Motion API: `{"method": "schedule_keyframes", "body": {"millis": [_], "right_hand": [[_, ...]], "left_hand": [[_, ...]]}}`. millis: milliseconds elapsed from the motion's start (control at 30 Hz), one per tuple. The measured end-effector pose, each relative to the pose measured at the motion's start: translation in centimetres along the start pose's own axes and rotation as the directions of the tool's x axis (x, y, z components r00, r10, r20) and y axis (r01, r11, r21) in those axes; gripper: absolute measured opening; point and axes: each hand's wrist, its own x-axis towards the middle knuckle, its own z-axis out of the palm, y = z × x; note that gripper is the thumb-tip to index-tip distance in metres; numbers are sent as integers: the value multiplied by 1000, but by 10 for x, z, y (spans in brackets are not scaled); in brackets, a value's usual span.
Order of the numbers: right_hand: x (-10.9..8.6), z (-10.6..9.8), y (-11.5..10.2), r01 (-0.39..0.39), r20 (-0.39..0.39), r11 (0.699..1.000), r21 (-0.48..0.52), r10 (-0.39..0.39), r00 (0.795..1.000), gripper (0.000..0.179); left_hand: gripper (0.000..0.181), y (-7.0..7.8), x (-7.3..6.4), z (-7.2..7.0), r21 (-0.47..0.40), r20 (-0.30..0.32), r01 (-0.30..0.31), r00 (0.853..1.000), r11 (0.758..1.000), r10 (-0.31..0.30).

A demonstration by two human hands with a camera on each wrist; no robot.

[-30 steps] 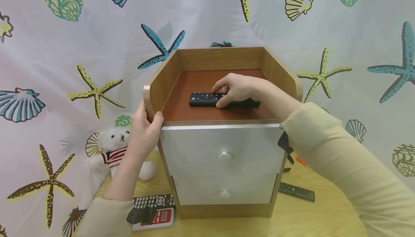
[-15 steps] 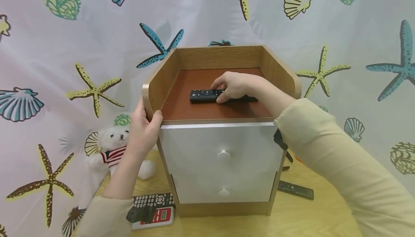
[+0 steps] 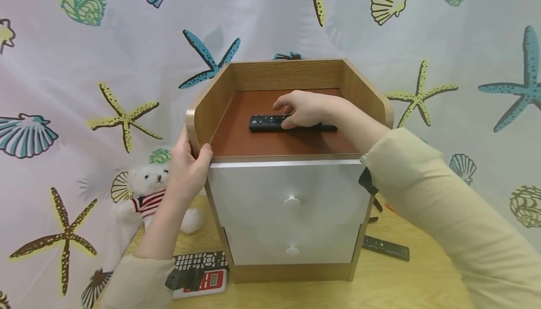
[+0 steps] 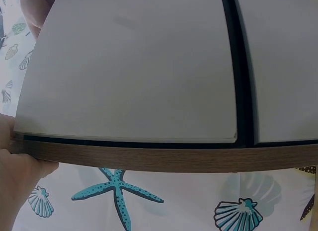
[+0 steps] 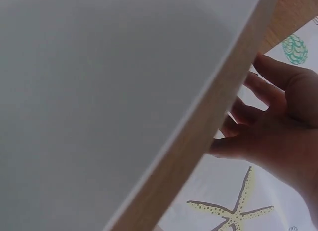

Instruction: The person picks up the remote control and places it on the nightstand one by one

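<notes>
Seashells and starfish cover the pale fabric (image 3: 359,36) hanging behind a wood-grain worktop (image 3: 304,295), on which stands a cabinet (image 3: 291,274) with two white drawer fronts (image 3: 249,210), one knob (image 3: 292,201) on each. Its recessed top (image 3: 241,144), walled on three sides, contains one black remote control (image 3: 268,124), lying crosswise directly under the right hand (image 3: 310,108). That hand arches down from the right, wrist bent, thumb against the remote's near side and index finger parted from the thumb; whether the other fingers grip it, I cannot tell. The left hand (image 3: 188,173) is clamped round the front corner of the left side wall, its forearm rising from below. Two more remotes make three altogether: a many-buttoned remote (image 3: 207,261) below the left hand, beside one red-and-white calculator (image 3: 213,281), and a slim black remote (image 3: 386,248) below the right hand, beyond the cabinet's side. One white teddy bear (image 3: 152,184), in a striped top, sits left of the left hand.
</notes>
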Motion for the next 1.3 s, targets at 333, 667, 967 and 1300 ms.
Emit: {"method": "schedule_keyframes", "body": {"millis": [333, 667, 967, 1300], "right_hand": [[-30, -3, 2, 105, -100, 993, 52, -99, 990, 56], [-72, 2, 12, 265, -415, 962, 67, -214, 884, 48], [-129, 18, 19, 320, -590, 938, 132, -185, 786, 42], [-157, 42, 50, 544, -866, 828, 134, -169, 471, 37]], "left_hand": [[43, 0, 0, 1, 15, -8, 15, 1000, 1000, -15], [44, 1, -1, 2, 16, -2, 24, 1000, 1000, -24], [43, 0, -1, 2, 21, -9, 24, 1000, 1000, -23], [43, 0, -1, 0, 19, -3, 19, 1000, 1000, -19]]}}
